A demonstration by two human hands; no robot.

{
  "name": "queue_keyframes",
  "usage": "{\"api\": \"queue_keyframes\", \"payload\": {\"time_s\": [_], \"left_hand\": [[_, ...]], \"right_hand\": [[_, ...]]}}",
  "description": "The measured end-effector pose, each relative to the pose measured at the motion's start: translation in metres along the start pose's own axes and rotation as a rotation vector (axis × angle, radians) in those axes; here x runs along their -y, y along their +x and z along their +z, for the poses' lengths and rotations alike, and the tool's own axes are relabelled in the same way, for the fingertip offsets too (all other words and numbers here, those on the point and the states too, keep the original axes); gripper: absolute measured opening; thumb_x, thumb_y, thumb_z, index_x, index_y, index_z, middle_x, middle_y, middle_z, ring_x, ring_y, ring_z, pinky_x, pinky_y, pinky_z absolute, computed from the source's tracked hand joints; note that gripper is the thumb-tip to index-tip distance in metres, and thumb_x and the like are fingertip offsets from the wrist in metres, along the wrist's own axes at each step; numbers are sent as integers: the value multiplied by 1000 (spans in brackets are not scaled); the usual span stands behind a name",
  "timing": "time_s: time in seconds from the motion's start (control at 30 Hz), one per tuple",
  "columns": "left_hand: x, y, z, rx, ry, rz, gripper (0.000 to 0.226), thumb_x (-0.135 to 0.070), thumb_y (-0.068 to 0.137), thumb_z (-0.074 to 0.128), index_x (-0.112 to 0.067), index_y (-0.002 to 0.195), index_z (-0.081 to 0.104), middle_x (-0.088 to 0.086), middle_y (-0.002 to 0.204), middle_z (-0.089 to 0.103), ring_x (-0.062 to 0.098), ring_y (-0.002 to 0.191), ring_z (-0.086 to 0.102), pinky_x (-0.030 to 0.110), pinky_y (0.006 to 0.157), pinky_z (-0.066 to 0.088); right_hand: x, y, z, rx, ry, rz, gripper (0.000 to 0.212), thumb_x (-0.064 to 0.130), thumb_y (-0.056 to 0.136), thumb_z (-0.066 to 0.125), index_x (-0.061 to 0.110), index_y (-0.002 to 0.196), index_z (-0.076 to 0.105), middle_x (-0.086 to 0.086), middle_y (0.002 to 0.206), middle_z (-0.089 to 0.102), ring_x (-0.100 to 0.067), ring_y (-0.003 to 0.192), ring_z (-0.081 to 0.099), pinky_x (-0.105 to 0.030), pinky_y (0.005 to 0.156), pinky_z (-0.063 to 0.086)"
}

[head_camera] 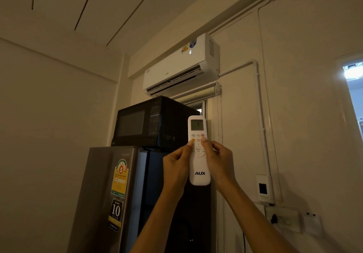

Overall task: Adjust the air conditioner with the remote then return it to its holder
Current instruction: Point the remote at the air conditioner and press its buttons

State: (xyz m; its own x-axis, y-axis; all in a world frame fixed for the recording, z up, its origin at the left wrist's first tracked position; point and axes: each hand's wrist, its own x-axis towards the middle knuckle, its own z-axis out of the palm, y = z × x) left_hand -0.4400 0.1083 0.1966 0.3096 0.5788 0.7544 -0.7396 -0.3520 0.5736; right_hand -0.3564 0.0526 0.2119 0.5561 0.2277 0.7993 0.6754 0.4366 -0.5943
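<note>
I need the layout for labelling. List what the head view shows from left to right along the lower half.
Fridge → left hand → remote → right hand → wall holder → wall socket plate.

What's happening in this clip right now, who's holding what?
A person holds a white AUX remote upright in both hands, left hand and right hand, thumbs on its upper buttons. It is aimed at the wall air conditioner, whose front shows a lit digit and whose louvre looks open. Below sit a black microwave and a fridge. The remote is not yet back in its holder.
</note>
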Motion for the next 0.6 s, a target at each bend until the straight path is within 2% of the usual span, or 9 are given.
{"api": "queue_keyframes", "payload": {"time_s": [0.13, 0.27, 0.6], "left_hand": [[-2, -1, 0, 3, 0, 0, 16, -17, 90, 53, -21, 78, 64, -2, 76, 69, 1, 55, 69, 11, 45, 52], [-3, -1, 0, 0, 5, -1, 16, -18, 90, 54, -22, 78, 63, -2, 76, 69, 1, 54, 69, 11, 45, 52], [-2, -3, -2, 9, 12, -7, 15, -18, 90, 53, -23, 80, 63, -1, 77, 68, 0, 54, 68, 11, 45, 51]], "right_hand": [[2, -1, -1, 14, 21, -11, 13, 35, 85, 56, 22, 86, 59, -1, 88, 65, -18, 70, 66, -27, 60, 54], [6, -4, -2, 38, 55, -18, 9, 33, 85, 56, 30, 77, 55, 4, 82, 63, -10, 65, 64, -23, 56, 53], [5, -5, -4, 56, 60, -12, 8, 34, 85, 56, 29, 79, 57, 5, 81, 65, -12, 68, 65, -22, 56, 52]]}}
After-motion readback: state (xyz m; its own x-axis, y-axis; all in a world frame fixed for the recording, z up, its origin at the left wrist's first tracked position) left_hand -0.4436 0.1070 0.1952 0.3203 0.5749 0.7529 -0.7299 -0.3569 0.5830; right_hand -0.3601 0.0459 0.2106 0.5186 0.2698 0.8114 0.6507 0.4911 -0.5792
